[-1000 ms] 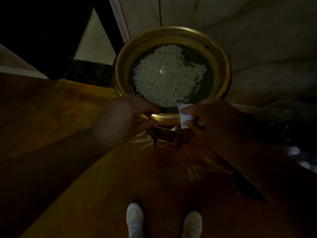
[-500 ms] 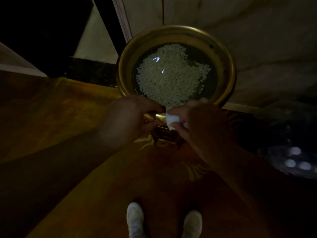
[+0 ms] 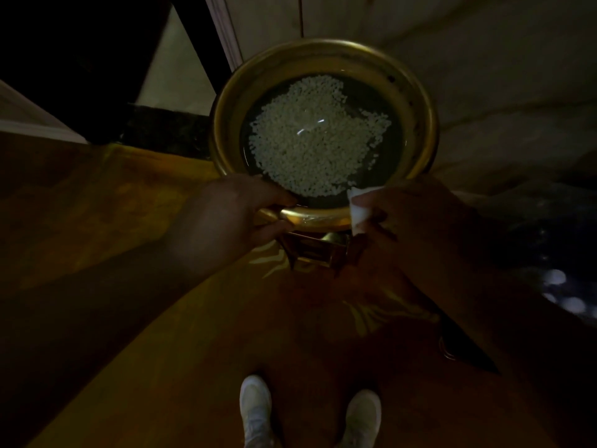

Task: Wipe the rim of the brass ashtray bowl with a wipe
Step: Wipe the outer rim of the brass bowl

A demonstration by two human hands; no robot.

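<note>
A round brass ashtray bowl (image 3: 416,101) stands in front of me, holding water and a heap of small white pebbles (image 3: 310,137). My left hand (image 3: 226,218) grips the near rim on the left, thumb inside and fingers under the edge. My right hand (image 3: 416,221) pinches a folded white wipe (image 3: 359,208) and presses it on the near rim to the right of centre. Between both hands a short stretch of the bright rim shows. Below it the brass stand (image 3: 318,250) of the bowl is partly visible.
The scene is dim. An orange patterned carpet (image 3: 161,318) covers the floor, with my two white shoes (image 3: 307,412) at the bottom. A pale wall (image 3: 484,76) is behind the bowl, and a dark doorframe (image 3: 193,50) at upper left.
My right hand slid the wipe along the near rim, left towards my left hand and then back right. The left hand has kept its grip on the rim.
</note>
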